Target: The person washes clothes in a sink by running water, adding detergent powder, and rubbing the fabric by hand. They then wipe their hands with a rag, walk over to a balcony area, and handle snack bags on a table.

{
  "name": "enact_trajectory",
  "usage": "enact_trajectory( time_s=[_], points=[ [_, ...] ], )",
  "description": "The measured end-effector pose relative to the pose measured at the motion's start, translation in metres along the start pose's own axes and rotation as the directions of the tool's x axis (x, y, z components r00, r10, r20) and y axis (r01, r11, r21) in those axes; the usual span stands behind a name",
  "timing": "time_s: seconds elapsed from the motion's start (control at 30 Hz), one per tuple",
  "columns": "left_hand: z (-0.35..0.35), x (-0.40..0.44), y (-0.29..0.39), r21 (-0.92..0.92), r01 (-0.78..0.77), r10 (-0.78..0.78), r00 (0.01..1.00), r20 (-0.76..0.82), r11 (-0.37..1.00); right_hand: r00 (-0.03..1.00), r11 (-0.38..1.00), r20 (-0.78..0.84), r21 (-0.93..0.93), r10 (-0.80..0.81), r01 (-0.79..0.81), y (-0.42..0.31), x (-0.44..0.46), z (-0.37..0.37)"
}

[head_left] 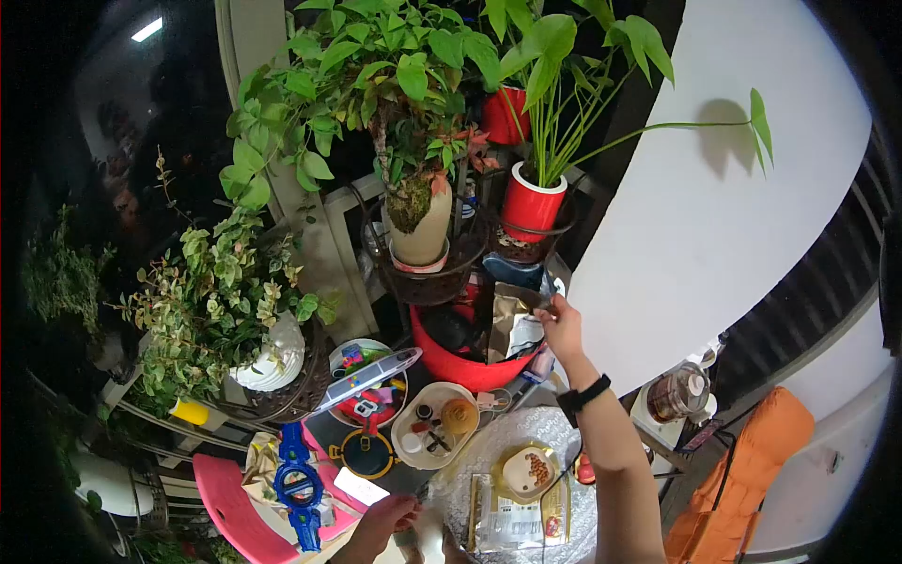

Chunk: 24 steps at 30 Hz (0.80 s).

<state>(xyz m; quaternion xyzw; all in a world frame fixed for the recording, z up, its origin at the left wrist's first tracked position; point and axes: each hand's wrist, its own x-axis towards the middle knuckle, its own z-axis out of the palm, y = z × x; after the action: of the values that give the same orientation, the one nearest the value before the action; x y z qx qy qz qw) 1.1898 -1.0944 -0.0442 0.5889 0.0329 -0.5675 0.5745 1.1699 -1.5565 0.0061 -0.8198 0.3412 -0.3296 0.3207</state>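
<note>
My right hand [562, 329] reaches forward and pinches the top edge of a brown and silver bag [512, 327]. This bag stands in a red basin [479, 378], beside a dark rounded item [453, 329]. At the bottom edge, my left hand [383, 528] has its fingers curled together. A pale, partly see-through object [430, 538] is right beside it; whether the fingers hold it is unclear. Near that hand lie a white card [361, 487] and a blue toy-like strap with a round middle [299, 484].
Potted plants on metal stands rise behind the basin, including a red pot [534, 202] and a beige pot [419, 226]. Bubble wrap [571, 430] carries a dish of small brown pieces [529, 472]. An oval tray [427, 458] holds small items. An orange chair [752, 465] stands right.
</note>
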Motion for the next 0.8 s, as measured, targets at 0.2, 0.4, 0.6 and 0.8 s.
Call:
enact_trajectory(
  time_s=[0.2, 0.4, 0.6, 0.8],
  points=[
    [0.057, 0.049, 0.037, 0.229, -0.162, 0.117, 0.973, 0.197, 0.960, 0.992, 0.956, -0.112, 0.292, 0.051, -0.016, -0.005, -0.014, -0.018],
    [0.110, 0.101, 0.062, 0.536, -0.438, 0.284, 0.894, 0.347, 0.722, 0.983, 0.898, -0.156, 0.440, 0.098, -0.020, -0.026, -0.026, -0.073],
    [0.171, 0.148, 0.108, 0.848, -0.529, 0.699, 0.600, 0.389, -0.018, 0.917, 0.857, -0.369, 0.511, 0.151, 0.065, -0.009, -0.111, -0.149],
    [0.232, 0.215, 0.131, 0.902, -0.411, 0.796, 0.500, 0.341, -0.128, 0.878, 0.865, -0.396, 0.501, 0.267, -0.037, 0.003, -0.214, -0.200]
  ],
)
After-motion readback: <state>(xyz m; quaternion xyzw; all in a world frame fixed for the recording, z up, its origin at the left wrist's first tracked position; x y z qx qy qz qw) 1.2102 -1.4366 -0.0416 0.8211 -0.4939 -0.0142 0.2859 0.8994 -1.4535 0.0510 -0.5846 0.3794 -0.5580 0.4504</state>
